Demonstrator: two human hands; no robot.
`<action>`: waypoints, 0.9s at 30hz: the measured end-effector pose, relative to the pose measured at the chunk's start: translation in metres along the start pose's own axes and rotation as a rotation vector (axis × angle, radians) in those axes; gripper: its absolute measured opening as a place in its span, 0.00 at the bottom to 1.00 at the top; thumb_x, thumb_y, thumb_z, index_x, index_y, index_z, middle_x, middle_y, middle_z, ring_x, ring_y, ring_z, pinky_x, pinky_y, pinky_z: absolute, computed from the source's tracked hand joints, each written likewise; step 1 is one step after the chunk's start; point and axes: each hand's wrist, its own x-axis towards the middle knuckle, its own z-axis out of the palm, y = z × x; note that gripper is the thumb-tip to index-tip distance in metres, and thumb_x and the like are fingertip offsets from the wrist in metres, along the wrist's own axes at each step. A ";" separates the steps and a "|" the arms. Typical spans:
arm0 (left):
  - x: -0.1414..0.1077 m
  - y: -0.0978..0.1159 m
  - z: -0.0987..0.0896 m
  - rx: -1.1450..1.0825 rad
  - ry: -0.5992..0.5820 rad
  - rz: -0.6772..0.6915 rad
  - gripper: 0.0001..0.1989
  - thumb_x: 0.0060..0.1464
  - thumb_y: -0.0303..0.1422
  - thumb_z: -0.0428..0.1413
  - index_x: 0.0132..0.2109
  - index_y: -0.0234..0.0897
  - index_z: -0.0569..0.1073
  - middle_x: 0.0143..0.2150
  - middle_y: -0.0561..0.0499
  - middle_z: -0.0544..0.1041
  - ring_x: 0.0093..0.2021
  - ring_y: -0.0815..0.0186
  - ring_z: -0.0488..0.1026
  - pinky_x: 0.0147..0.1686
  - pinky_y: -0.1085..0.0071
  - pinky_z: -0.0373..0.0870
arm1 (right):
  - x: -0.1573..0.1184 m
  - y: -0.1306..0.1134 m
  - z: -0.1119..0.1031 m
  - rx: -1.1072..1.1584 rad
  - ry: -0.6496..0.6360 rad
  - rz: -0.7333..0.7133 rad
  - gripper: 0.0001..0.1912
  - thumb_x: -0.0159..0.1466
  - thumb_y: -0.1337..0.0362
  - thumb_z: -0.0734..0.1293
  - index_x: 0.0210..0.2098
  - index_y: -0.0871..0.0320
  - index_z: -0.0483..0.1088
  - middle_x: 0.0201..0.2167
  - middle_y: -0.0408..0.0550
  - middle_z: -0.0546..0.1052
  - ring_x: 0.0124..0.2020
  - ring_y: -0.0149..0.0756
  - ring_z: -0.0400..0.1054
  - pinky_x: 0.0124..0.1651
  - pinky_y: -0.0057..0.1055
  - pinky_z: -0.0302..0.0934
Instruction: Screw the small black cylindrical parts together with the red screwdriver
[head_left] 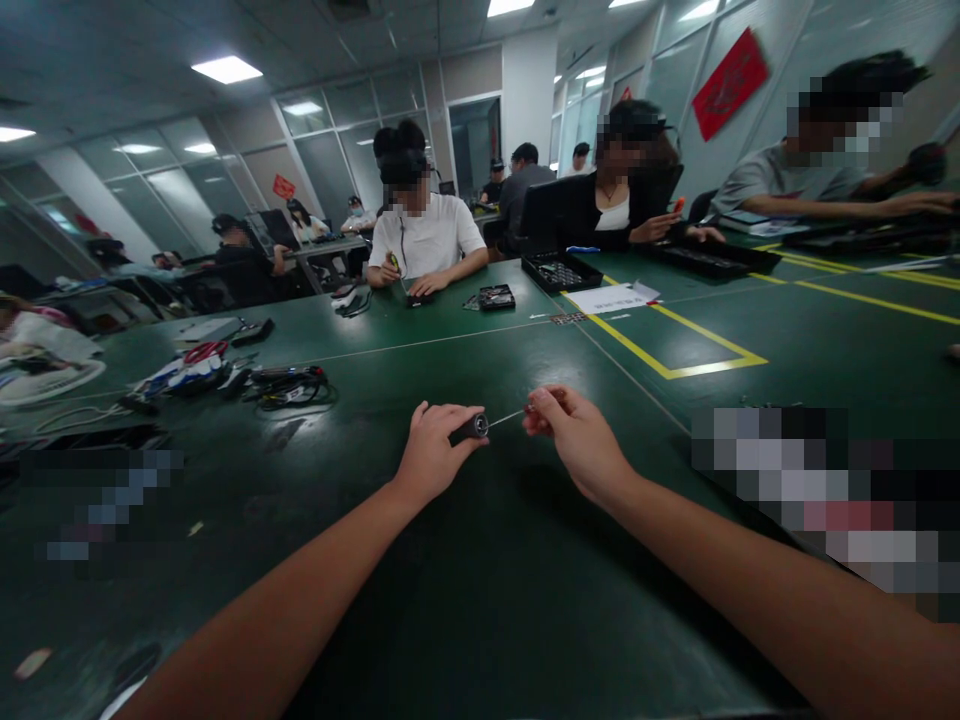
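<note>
Black cylinder (466,430) in my left hand (429,452), pinched between thumb and fingers, its round, ringed end turned towards my right side, over the middle of the green tabletop (450,560). My right hand (581,435) is closed too, fingertips on the far end of a thin metal rod (507,416) that spans the gap between my hands. Its near end meets the cylinder's face or lies just in front of it; from this angle I can't fairly say which.

What worries me is the slenderness of that rod. If my hands fall out of line, its tip could skid off the rim and scratch the face or jab my left thumb. Pressing at a slant might bend it, and a loose pinch on the cylinder would let it roll in my fingers or drop.

Across from me, an open black tray (561,273) shows small pieces in what looks like a grid of compartments. A smaller black box (496,297), near a person in a white shirt (450,232), holds little metallic-looking items. Further right, a wide dark tray (701,262) sits before another person; its contents are too dim to name.
</note>
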 end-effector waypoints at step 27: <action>0.002 0.002 -0.002 -0.048 -0.034 -0.008 0.19 0.57 0.35 0.65 0.55 0.43 0.76 0.52 0.48 0.79 0.52 0.56 0.72 0.59 0.50 0.62 | -0.013 -0.017 -0.002 -0.375 0.061 -0.232 0.13 0.70 0.53 0.60 0.36 0.54 0.68 0.28 0.43 0.73 0.30 0.37 0.68 0.36 0.36 0.59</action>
